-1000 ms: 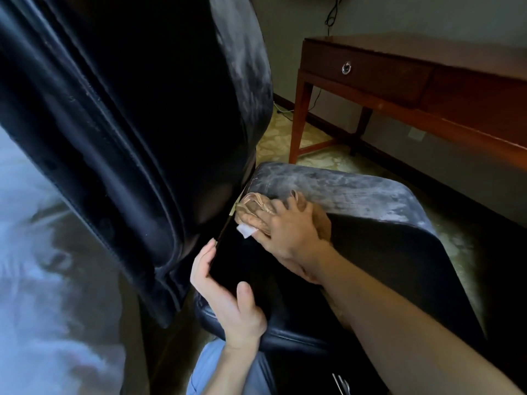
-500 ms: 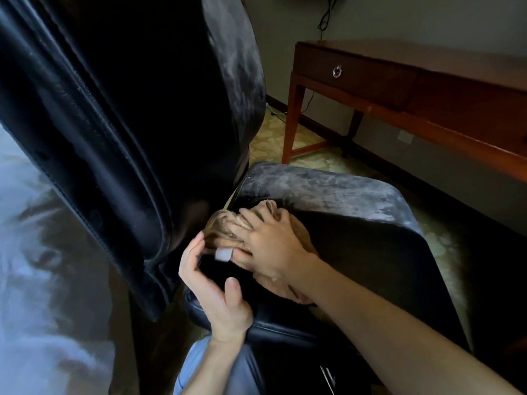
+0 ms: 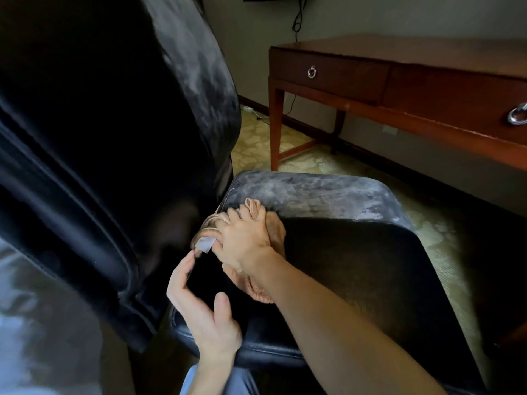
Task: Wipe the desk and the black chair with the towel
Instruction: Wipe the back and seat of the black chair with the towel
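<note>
**Currently: towel on chair seat, under right hand**

1. Right hand (image 3: 245, 240): palm down on the towel (image 3: 276, 229). The fingers are spread and bent over the bunched cloth, gripping it, and folds of cloth show between them. The forearm enters from the lower right.
2. Left hand (image 3: 199, 306): holds nothing. The fingers are straight and close together, with the thumb held apart. The palm faces right at the near left part of the seat (image 3: 356, 266). The fingertips lie just beside the towel's white label (image 3: 204, 244); whether they touch it cannot be told.
3. Towel: tan and crumpled. It lies on the seat at the back left, close to the base of the backrest (image 3: 85, 152). Part of it shows below the right wrist.
4. Chair (image 3: 271, 352): black and glossy. A grey mottled band runs along the far edge of the seat and along the right edge of the backrest.
5. Desk (image 3: 399, 52): red-brown wood, beyond the chair at the upper right and well apart from it. Its front carries one ring pull (image 3: 312, 72) on a drawer (image 3: 336, 72) and a second one at the right edge of the view.
6. Floor (image 3: 256, 138): yellow and patterned. A cable (image 3: 298, 15) hangs on the wall (image 3: 242, 38) behind the desk.
</note>
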